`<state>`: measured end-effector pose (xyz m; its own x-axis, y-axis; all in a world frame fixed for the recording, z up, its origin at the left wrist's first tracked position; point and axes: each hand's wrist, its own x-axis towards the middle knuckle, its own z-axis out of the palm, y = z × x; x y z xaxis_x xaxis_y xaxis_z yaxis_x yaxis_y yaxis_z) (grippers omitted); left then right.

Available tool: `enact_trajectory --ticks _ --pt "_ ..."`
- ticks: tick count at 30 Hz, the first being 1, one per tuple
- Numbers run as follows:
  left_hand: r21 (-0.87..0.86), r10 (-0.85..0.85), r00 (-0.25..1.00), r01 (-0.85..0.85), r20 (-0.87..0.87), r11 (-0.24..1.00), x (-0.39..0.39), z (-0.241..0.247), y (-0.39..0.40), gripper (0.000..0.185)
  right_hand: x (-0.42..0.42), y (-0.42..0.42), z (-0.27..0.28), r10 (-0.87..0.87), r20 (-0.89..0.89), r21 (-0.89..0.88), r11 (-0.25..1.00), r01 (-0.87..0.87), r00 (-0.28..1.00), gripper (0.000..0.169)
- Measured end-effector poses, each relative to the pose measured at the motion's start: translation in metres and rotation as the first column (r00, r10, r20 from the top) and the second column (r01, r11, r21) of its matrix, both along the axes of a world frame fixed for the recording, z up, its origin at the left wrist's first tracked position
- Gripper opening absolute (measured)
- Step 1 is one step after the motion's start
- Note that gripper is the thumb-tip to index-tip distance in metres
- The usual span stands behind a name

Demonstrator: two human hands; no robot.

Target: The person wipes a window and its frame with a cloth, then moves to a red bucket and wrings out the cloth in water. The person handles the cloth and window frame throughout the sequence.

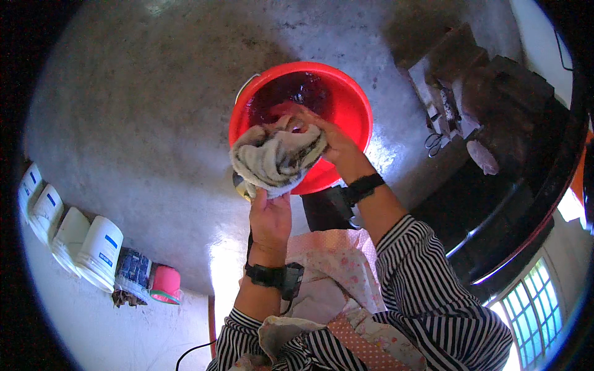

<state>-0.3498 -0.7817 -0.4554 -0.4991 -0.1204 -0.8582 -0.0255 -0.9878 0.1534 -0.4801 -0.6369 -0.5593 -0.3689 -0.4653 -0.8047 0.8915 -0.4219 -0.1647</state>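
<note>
A wet-looking grey and white cloth (278, 155) with dark patches is bunched between my two hands. My left hand (271, 215) grips its near edge from below, palm up. With my right hand (336, 141) I hold its right side, the fingers curling over the far edge. Under the cloth stands a red plastic bucket (355, 106) with a metal handle, and dark, glinting water (297, 90) shows inside it. The cloth hides the bucket's near left part. Black straps with small devices are on both wrists.
Scissors (433, 144) and opened cardboard (424, 88) lie on the right, near a pale wrapped object (482, 157) and a large black curved object (468, 213). White buckets (100, 250) and a pink pail (166, 283) line the wall at left. A cable (195, 347) runs by my left sleeve.
</note>
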Motion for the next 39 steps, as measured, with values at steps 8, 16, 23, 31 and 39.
enact_trajectory --ticks 8,16,23,31,39 --pt "0.160 -0.135 0.991 0.129 0.027 0.979 -0.001 -0.054 0.008 0.046 -0.026 0.018 0.044 0.493 -0.278 0.310 0.858 -0.409 0.824 0.061" --pt "0.159 -0.299 0.954 0.298 -0.015 0.941 -0.003 -0.041 -0.010 0.055 -0.009 -0.010 -0.060 0.993 -0.114 0.885 0.106 -0.453 0.011 0.073" --pt "0.090 -0.323 0.943 0.316 0.076 0.944 0.009 -0.045 -0.019 0.060 0.017 -0.024 -0.073 0.993 0.013 0.901 0.037 -0.433 0.114 0.058" --pt "0.432 -0.400 0.881 0.268 0.252 0.861 0.000 -0.061 0.008 0.066 0.034 0.011 0.047 0.705 -0.351 0.627 0.665 -0.404 0.616 0.054" --pt "0.388 -0.191 0.954 0.270 -0.229 0.881 -0.038 -0.043 0.025 0.058 0.048 0.022 0.190 0.746 -0.276 0.595 0.628 -0.501 0.606 0.056"
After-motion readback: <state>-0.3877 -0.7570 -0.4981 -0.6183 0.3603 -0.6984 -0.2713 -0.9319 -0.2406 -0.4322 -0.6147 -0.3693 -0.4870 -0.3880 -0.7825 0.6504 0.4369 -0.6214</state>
